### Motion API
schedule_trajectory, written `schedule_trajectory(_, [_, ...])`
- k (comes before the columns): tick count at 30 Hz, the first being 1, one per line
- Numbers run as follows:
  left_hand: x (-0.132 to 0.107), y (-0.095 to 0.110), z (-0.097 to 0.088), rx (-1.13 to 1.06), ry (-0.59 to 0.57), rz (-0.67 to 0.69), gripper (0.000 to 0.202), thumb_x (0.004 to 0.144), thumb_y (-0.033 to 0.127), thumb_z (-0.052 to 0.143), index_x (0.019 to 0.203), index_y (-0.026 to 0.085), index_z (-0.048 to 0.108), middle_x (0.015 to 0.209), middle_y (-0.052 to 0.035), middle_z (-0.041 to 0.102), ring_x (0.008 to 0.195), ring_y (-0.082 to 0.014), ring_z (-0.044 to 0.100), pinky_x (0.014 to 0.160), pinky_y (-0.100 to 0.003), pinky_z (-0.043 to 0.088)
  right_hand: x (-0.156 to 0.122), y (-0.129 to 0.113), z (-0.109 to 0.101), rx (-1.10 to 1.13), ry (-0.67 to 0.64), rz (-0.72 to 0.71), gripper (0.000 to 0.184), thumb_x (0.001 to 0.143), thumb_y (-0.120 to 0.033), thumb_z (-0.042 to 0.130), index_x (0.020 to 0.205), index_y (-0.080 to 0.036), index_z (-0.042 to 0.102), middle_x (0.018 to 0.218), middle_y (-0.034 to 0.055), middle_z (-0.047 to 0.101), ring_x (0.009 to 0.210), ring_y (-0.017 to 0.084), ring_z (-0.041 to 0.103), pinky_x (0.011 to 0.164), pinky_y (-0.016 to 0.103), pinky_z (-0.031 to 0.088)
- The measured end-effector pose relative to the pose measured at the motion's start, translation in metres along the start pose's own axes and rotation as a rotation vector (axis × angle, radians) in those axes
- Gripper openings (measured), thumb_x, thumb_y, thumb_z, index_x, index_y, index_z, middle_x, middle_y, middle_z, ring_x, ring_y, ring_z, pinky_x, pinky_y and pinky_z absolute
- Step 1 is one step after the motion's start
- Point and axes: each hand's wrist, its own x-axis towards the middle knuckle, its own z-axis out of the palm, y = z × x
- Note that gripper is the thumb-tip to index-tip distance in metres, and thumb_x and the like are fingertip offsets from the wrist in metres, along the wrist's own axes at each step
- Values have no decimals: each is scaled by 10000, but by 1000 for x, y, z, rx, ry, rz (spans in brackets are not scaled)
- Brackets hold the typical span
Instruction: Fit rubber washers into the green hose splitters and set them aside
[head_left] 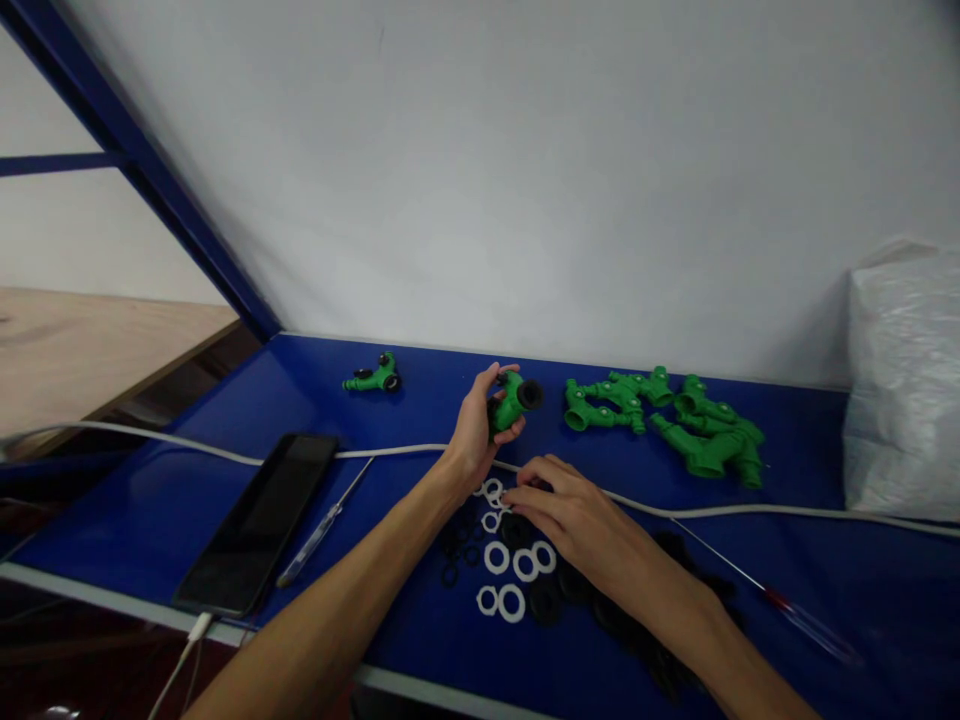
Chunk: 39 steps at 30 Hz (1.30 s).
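My left hand (478, 425) is raised over the blue table (180, 480) and grips a green plastic fitting (511, 400) with a black ring at its end. My right hand (570, 515) lies low on the table, fingers curled down onto a scatter of white rings (496, 557) and black rings (546, 602); whether anything is pinched is hidden. A pile of green fittings (667, 420) lies just right of the left hand, near the wall. One finished green fitting (373, 376) sits apart at the back left.
A dark phone (259, 522) with a cable lies at the front left, a thin screwdriver (324, 522) beside it. A white cable (750, 510) runs across the table. A red-handled tool (780, 602) lies at the right, a white plastic bag (904, 385) at the far right.
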Motion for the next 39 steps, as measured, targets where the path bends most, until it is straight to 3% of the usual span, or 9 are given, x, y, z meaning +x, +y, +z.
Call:
schedule_trajectory(5, [2, -3, -1, -2, -19, -36, 463, 884, 505, 599, 1168, 140, 625, 657, 24, 516, 421, -58, 430, 373, -166, 172, 2, 1, 2, -2, -6, 3, 154, 929, -62, 636, 938, -178, 737, 998, 71, 688, 928, 228, 665, 827, 362, 581])
schedule_trajectory(11, [3, -2, -2, -24, -54, -107, 491, 867, 522, 617, 1161, 129, 624, 627, 23, 514, 423, -66, 433, 366, -158, 167, 2, 0, -1, 86, -43, 51, 126, 952, -56, 597, 955, -160, 668, 1043, 86, 674, 992, 233, 649, 913, 384, 542])
schedule_trajectory(15, [3, -2, -3, -51, -86, -117, 466, 882, 499, 601, 1147, 116, 618, 648, 14, 531, 420, -58, 430, 360, -153, 169, 1, 1, -13, 323, 20, 125, 87, 1000, -138, 570, 1019, -196, 632, 1077, 48, 673, 1012, 183, 639, 932, 319, 498])
schedule_trajectory(19, [3, -3, -4, -48, -82, -126, 455, 884, 476, 601, 1158, 113, 616, 630, 23, 516, 402, -51, 400, 356, -152, 156, 1, 4, -29, 520, 102, 243, 80, 999, -270, 595, 981, -233, 663, 994, 3, 701, 892, 160, 644, 812, 290, 492])
schedule_trajectory(25, [0, 0, 1, -23, -69, -136, 456, 896, 469, 588, 1171, 107, 619, 622, 32, 501, 393, -46, 392, 356, -147, 168, 2, 3, -39, 949, 96, 399, 186, 933, -379, 686, 1030, -221, 698, 864, 10, 710, 804, 156, 653, 733, 284, 501])
schedule_trajectory(28, [-2, 2, 3, -27, -48, -147, 444, 908, 454, 570, 1173, 102, 618, 652, 22, 518, 404, -49, 420, 350, -145, 172, 2, 4, -41, 1131, 203, 440, 241, 935, -374, 695, 1122, -229, 741, 876, 22, 714, 782, 141, 631, 684, 264, 486])
schedule_trajectory(32, [-3, 1, 3, -3, -43, -132, 433, 903, 456, 578, 1155, 106, 624, 680, 12, 527, 422, -56, 449, 351, -145, 170, 4, 9, -42, 1407, 353, 508, 228, 881, -380, 767, 1032, -211, 795, 902, 32, 692, 771, 123, 616, 670, 243, 490])
schedule_trajectory(39, [-3, -3, 2, 61, -77, -144, 490, 885, 517, 601, 1189, 133, 619, 712, 2, 547, 445, -66, 481, 360, -149, 184, 5, 13, -42, 1512, 419, 531, 264, 799, -420, 844, 897, -182, 786, 860, 42, 694, 738, 123, 618, 689, 248, 510])
